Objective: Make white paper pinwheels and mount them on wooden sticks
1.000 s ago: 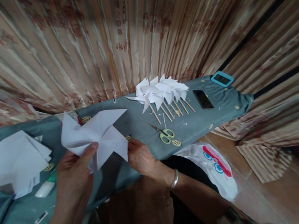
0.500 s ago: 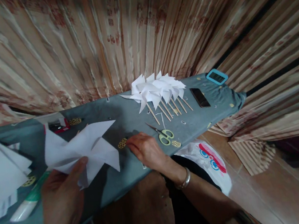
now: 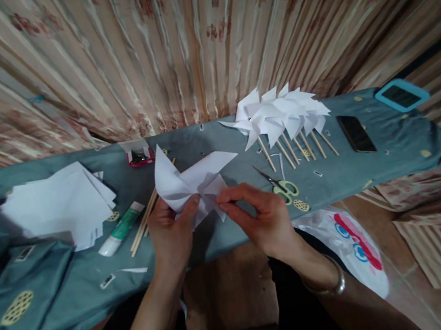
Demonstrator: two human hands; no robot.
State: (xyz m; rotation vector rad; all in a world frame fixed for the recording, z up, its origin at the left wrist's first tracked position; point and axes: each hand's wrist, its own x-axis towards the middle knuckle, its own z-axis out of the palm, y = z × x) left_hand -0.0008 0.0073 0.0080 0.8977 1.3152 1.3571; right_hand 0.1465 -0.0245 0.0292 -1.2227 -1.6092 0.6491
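A white paper pinwheel [image 3: 190, 182] with folded blades is held over the table by my left hand [image 3: 172, 228]; the thumb presses on its middle. My right hand [image 3: 261, 213], with a bracelet on the wrist, is closed in a pinch at the pinwheel's right side. Whatever lies between those fingertips is too small to make out. Several wooden sticks [image 3: 144, 224] lie partly behind my left hand. Scissors [image 3: 282, 186] with pale green handles rest to the right of my right hand.
Finished-looking pinwheels on sticks [image 3: 282, 113] overlap at the back. To the left are a stack of white paper [image 3: 53, 206], a green-and-white glue tube [image 3: 121, 229] and a red box of small metal pieces [image 3: 139, 156]. A phone [image 3: 355, 133] and a blue-framed device [image 3: 402, 96] lie right.
My right hand has come from the tabletop up to the pinwheel, its fingers pinched. The pinwheel has turned in my left hand. The view has swung left.
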